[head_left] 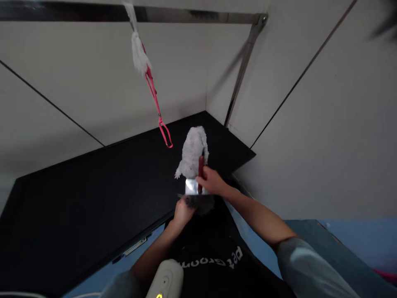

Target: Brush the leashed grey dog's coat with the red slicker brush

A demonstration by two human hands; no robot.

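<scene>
A small dog with a white-grey coat [192, 149] is on the black table top, its back toward the far wall and its head end toward me. My right hand [214, 181] grips the red handle of a slicker brush [201, 167]. The brush's shiny flat head lies across the dog's head end and hides part of it. Closed around dark grey fur at the dog's head is my left hand [183, 212], just below the brush; exactly which part it holds is hidden.
The ribbed black table [93, 207] stands against pale walls. A metal bar [186, 15] crosses above it, with a pink loop leash [154, 93] hanging down. A white rounded device [166, 279] sits low in front of my black apron [204, 244]. Blue flooring shows below.
</scene>
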